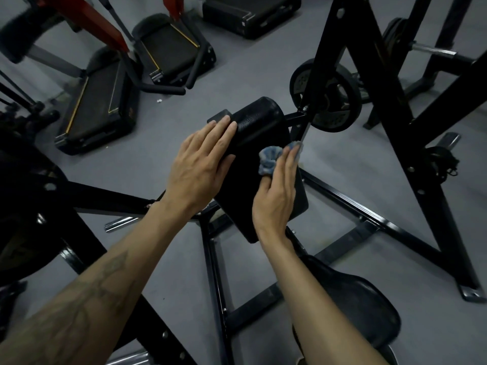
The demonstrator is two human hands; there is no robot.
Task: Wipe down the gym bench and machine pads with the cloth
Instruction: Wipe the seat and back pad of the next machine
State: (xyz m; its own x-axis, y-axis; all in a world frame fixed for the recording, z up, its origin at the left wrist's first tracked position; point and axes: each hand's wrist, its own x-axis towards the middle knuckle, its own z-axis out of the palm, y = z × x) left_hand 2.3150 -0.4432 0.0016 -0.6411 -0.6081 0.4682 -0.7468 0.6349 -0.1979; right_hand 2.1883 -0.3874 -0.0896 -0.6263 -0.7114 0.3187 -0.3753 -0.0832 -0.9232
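Observation:
A black padded machine pad (259, 122) slopes away from me at the centre of the head view. My left hand (200, 164) lies flat on its left edge, fingers straight. My right hand (276, 191) presses a crumpled blue-grey cloth (270, 158) onto the pad's right side, with straight fingers over the cloth and the thumb tucked beside it. Below my right forearm sits the machine's black seat pad (363, 304), partly hidden by the arm.
Black steel frame beams (374, 106) rise on the right, with a weight plate (329, 101) just behind the pad. Floor bars (350, 204) spread around the pad's base. Black treadmill decks (100, 106) lie on the grey floor at the far left.

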